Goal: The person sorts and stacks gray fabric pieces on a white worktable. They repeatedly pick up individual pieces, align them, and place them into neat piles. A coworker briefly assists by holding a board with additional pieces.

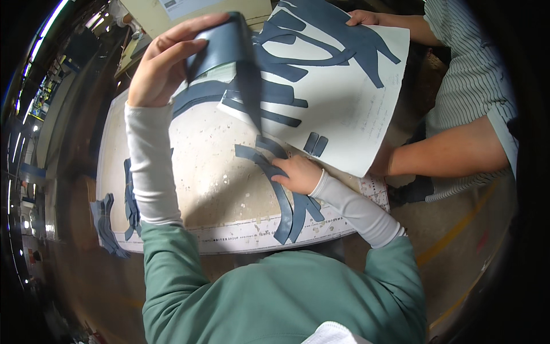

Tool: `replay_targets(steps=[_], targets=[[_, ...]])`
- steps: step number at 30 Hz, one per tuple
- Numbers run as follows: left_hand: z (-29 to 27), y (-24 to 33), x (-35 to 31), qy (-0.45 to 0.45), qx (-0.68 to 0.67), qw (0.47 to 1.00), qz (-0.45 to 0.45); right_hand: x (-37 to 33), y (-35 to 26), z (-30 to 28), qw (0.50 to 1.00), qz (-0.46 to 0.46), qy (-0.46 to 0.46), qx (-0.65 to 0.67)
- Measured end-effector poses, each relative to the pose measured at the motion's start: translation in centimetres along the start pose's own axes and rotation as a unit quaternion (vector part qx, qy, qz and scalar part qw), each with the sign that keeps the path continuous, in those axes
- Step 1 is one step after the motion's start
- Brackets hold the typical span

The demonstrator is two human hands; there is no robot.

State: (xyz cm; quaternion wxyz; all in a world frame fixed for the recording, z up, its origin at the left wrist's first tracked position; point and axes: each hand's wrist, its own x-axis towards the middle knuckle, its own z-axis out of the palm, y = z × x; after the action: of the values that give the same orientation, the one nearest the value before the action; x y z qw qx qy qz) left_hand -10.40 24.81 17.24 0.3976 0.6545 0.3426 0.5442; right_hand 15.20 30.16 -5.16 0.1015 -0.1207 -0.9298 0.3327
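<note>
My left hand (162, 64) is raised over the table, its fingers closed on a blue leather piece (220, 49). The piece's darker end hangs down, slightly blurred. Lower and to the right, my right hand (301, 174) grips curved blue leather strips (282, 215) lying at the table's near right side. Some of these strips overlap, and my fingers hide part of them. Beyond my right hand, a white sheet (344, 109) carries several cut blue leather pieces (312, 49). Two small dark rounded pieces (316, 144) lie near its lower edge.
A co-worker's hand (362, 17) holds the sheet's far edge; their other forearm (450, 150) reaches to its near right corner. Bundled blue strips (106, 223) hang over the left edge of the worn white table (197, 198), with more strips (131, 200) beside them.
</note>
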Motion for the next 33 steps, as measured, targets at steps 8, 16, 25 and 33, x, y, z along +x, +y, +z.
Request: replay_targets(steps=[8, 16, 25, 33], targets=[[-0.4, -11.5, -7.7, 0.07, 0.076, 0.956, -0.274, -0.6, -0.6, 2.0, 0.997, -0.031, 0.039, 0.056], [-0.8, -19.6, -13.4, 0.268, 0.241, 0.899, -0.249, -0.9, -1.4, 1.1, 1.0, -0.002, 0.006, 0.001], [-0.7, -20.2, -13.4, 0.313, 0.362, 0.858, -0.187, -0.9, -1.7, 0.6, 1.0, 0.008, -0.015, -0.009], [0.2, -19.0, -12.7, 0.279, 0.428, 0.844, -0.165, -0.8, -1.8, 0.5, 1.0, 0.006, -0.013, 0.0]])
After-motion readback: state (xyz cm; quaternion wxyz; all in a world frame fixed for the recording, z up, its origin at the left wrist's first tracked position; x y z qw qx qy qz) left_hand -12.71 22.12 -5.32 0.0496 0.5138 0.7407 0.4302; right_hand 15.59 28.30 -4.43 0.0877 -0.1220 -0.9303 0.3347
